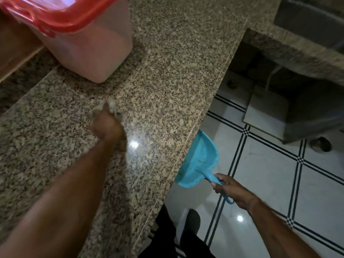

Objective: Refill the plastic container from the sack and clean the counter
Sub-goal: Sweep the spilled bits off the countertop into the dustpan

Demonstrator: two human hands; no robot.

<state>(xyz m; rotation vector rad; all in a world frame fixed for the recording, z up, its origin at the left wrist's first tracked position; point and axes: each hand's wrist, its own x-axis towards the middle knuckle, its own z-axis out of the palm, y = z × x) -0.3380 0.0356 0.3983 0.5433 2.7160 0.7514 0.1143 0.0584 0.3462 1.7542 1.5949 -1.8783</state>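
While our left hand [107, 125] pinches a white rag [111, 105] on the table [176, 71], our right hand [229, 189] grips the dustpan [199, 161] handle below the edge.

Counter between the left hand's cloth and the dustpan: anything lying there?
Bare granite counter in the head view, with only a light glare. The cloth is blurred, and the dustpan sits below the edge.

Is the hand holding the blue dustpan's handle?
Touching. The head view shows the right hand with its fingers wrapped around the handle of the blue dustpan, held below the counter edge.
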